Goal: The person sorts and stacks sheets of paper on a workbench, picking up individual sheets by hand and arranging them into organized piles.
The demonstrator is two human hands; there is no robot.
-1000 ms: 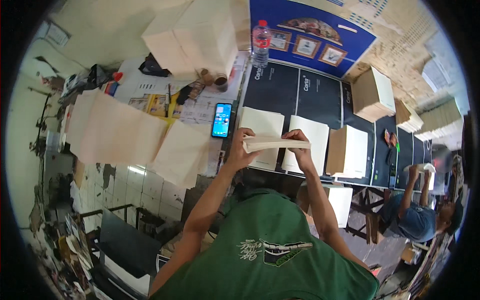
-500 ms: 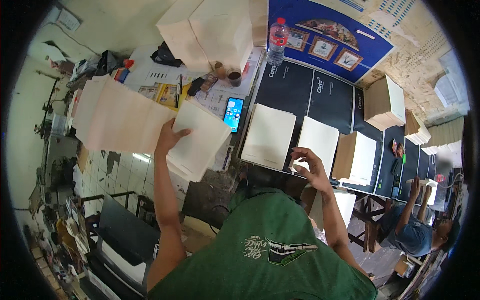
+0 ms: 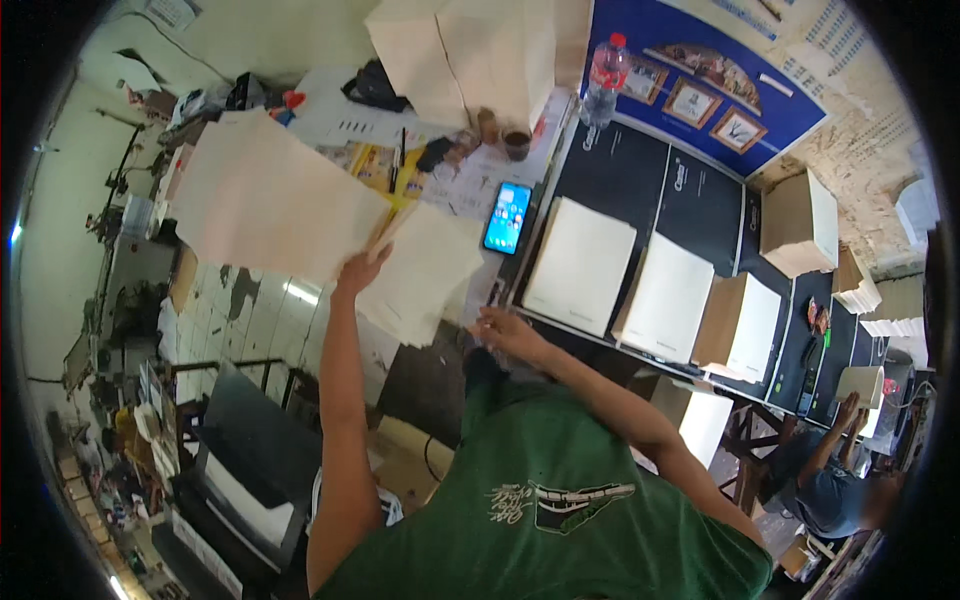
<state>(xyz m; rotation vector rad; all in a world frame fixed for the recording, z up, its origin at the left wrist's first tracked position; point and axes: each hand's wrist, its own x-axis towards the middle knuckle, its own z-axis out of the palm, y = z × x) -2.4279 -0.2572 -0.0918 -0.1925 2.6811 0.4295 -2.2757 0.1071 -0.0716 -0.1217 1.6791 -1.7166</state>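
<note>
Large cream paper sheets point(image 3: 270, 195) lie fanned out at the left. My left hand point(image 3: 362, 271) is closed on their right edge, where a few sheets curl up. Under and beside that hand is a looser pile of cream sheets point(image 3: 425, 275), its edges uneven. My right hand point(image 3: 512, 335) hovers just off the pile's lower right corner, fingers loosely bent and apart, with nothing visible in them. A lit phone point(image 3: 507, 217) lies beyond the pile, and a neat paper stack point(image 3: 580, 265) is to the right of my right hand.
More paper stacks point(image 3: 664, 298) line the black-topped table point(image 3: 610, 170) at right. A water bottle point(image 3: 605, 82), a dark cup point(image 3: 516, 145) and a tall wrapped paper block point(image 3: 465, 55) stand at the back. A co-worker point(image 3: 830, 480) handles paper at far right.
My right hand has moved left, from over the paper stacks to the loose pile's corner. My left hand has shifted from on top of the sheets to their edge. The view has shifted too.
</note>
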